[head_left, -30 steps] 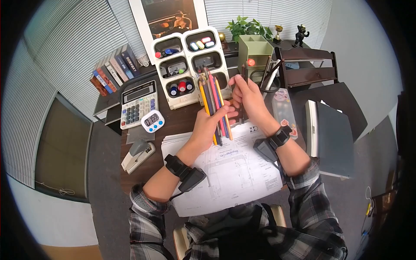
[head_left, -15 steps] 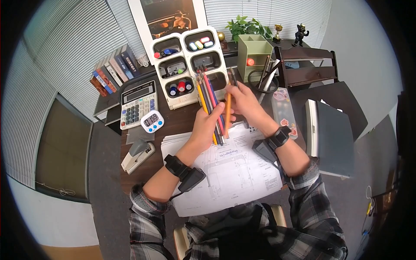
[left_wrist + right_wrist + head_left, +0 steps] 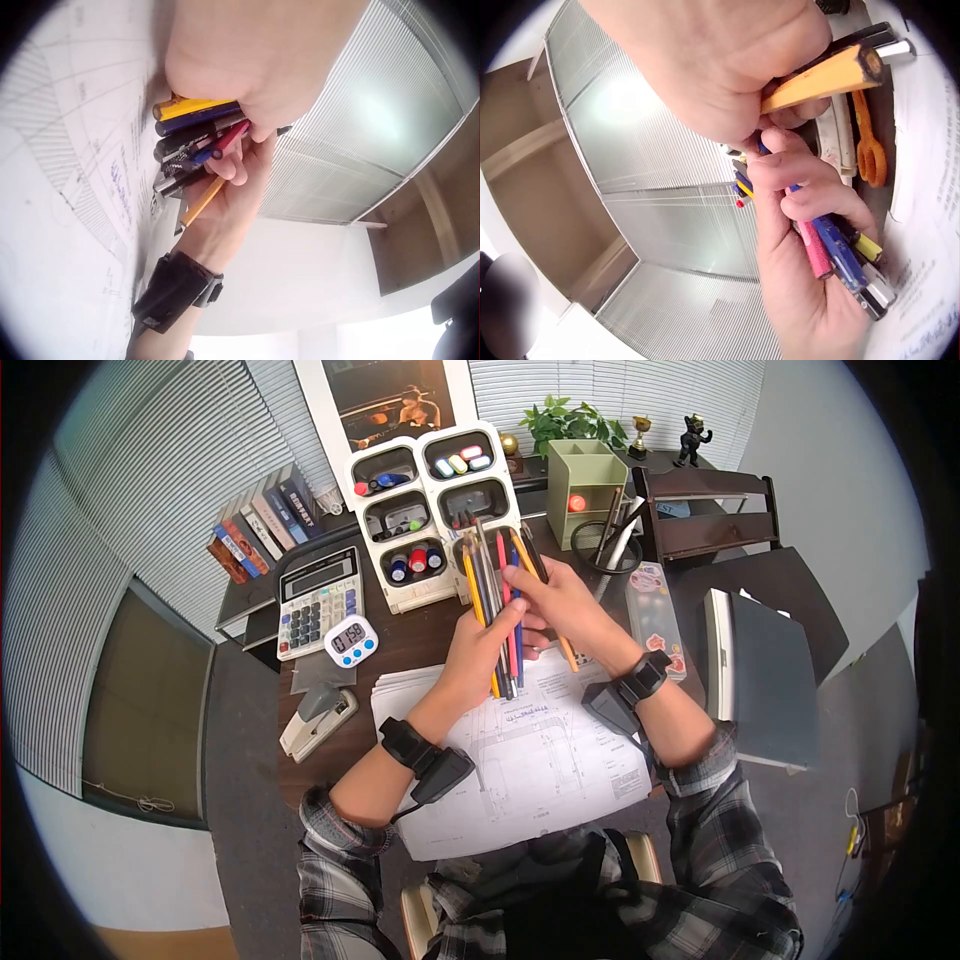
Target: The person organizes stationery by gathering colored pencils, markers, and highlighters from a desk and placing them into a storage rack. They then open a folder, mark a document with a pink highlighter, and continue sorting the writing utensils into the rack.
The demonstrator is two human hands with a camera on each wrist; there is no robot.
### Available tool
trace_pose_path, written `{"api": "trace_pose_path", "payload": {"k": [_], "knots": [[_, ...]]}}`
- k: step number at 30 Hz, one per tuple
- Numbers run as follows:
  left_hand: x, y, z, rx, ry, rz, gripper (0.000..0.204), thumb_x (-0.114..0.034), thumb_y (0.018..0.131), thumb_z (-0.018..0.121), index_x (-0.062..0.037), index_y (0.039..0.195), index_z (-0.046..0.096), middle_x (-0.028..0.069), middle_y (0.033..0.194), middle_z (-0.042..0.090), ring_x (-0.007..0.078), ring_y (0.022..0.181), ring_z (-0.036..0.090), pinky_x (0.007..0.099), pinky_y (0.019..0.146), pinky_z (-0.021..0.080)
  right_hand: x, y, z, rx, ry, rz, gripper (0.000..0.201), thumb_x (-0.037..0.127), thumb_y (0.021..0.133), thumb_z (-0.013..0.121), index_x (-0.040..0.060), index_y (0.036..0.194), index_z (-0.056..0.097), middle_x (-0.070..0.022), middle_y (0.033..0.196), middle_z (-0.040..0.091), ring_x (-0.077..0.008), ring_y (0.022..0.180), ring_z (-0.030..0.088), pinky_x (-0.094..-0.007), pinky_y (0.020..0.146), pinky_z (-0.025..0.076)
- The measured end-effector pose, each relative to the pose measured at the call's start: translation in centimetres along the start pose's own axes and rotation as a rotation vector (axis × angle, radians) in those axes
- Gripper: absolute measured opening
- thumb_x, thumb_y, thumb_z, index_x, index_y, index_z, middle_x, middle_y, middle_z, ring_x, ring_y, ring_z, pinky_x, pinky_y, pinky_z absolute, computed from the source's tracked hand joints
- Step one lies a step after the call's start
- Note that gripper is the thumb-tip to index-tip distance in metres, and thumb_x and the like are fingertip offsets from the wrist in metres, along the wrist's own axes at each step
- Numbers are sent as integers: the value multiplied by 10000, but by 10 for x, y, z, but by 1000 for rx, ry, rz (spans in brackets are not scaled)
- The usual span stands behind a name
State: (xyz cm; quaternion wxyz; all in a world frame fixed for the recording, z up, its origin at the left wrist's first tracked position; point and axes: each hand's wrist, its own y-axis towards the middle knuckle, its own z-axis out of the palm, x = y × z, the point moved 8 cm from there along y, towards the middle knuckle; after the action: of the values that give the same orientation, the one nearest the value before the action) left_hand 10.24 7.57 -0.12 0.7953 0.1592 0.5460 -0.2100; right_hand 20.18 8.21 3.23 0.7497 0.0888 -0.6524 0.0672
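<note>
Over the desk, my left hand point(image 3: 474, 650) grips a bundle of pencils, among them a yellow pencil point(image 3: 191, 109), a pink pencil point(image 3: 814, 253) and a blue pencil point(image 3: 841, 253). My right hand point(image 3: 572, 610) is right beside it, holding an orange pencil point(image 3: 825, 79) with its blunt end toward me. A dark pencil point(image 3: 534, 552) sticks up from the same hand. In the right wrist view, the fingers of both hands overlap at the bundle. The pencils' upper ends stand in front of the white organizer point(image 3: 440, 588).
Printed drawings point(image 3: 525, 780) lie under the hands. A calculator point(image 3: 318, 600), white timer point(image 3: 350, 641) and stapler point(image 3: 320, 722) are at left. To the right stand a mesh pen cup point(image 3: 608, 550), a sticker-covered case point(image 3: 655, 620) and a dark binder point(image 3: 765, 680). Orange scissors point(image 3: 870, 150) lie behind the hands.
The orange pencil has passed from the left hand's bundle into my right hand, alongside the dark pencil. My right hand first came down toward the bundle, and the orange pencil has since swung rightward.
</note>
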Motion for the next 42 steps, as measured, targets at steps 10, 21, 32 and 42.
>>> {"api": "trace_pose_path", "payload": {"k": [10,21,32,42], "knots": [[1,0,0,-11,-10,-23,324,-250,987,613,34,1141,594,137,953,679,197,785,692,307,664,567,1,7,-25,-237,-51,-132,267,299,1008,563,40,942,563,9,653,531,-53,552,466,-240,502,392],[5,1,3,32,-39,-10,348,-300,1009,576,30,1117,589,104,881,669,178,732,675,298,653,563,2,0,-10,-106,26,-46,277,288,997,586,26,913,564,6,624,536,-73,483,469,-248,465,394],[7,1,-2,-9,21,-64,360,-363,1028,531,-6,1063,568,101,834,644,152,647,628,241,525,472,-2,6,-25,-231,-13,-73,322,338,1007,571,31,912,556,18,667,509,-66,591,468,-240,544,403],[4,-1,7,83,-10,-49,371,-383,1036,511,-16,1066,550,84,798,625,127,563,547,239,462,398,-2,1,-8,-63,60,20,260,267,987,601,49,856,546,11,635,495,-83,532,507,-274,480,418]]}}
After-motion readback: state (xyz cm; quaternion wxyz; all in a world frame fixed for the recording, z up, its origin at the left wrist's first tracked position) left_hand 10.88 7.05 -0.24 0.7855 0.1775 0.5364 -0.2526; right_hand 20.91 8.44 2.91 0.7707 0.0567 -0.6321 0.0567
